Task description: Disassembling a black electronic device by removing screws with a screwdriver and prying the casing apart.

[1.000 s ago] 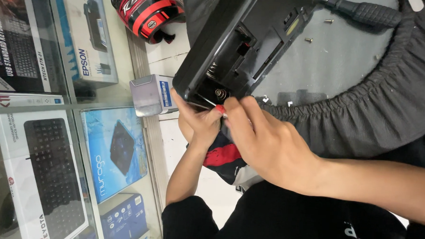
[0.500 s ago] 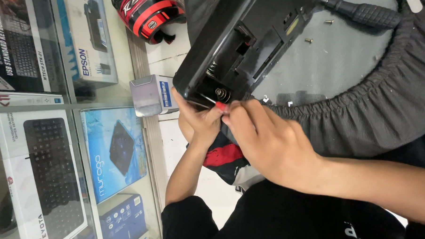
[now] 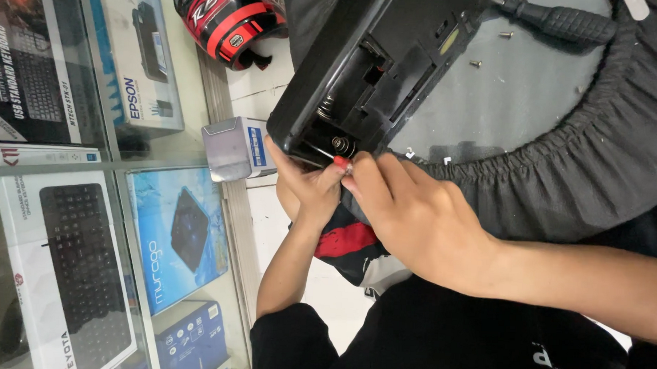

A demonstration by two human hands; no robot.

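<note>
- Landmark = black device [image 3: 376, 70], a plastic casing lying bottom-up, w/ an open battery bay showing coil springs [image 3: 338, 144] at its near corner.
- Device sits half on a grey mat [image 3: 521, 97], edged by dark gathered cloth [image 3: 598, 172].
- Right hand [image 3: 422, 217] comes in at the device's near corner; thumb and forefinger pinched together on a small red-tipped bit [image 3: 341, 162], right beside the spring. Too small to tell what the bit is, maybe a wire end.
- Left hand [image 3: 310, 187] comes up from below the device; fingers curled shut round the same corner, touching the right fingertips. Can't tell if it grips the casing or just braces it.
- Loose screws [image 3: 476, 64] on the mat, beyond the device, near a black-handled screwdriver [image 3: 567, 24].
- Red-and-black helmet [image 3: 229, 17] on the floor past the device's far end; small grey box [image 3: 235, 148] just beside the bay corner; boxed keyboards in a glass case [image 3: 88, 198] further out.
- Risks, imo:
- Red bit is tiny and held only by fingertips; a slip could drop it into the bay or onto the floor.
- Pulling hard near the spring could bend it or snap a thin lead.
- Device overhangs the mat edge, so a lax left hand could let it tip.
- Screws lie loose; a nudge of the casing or cloth could scatter them.
</note>
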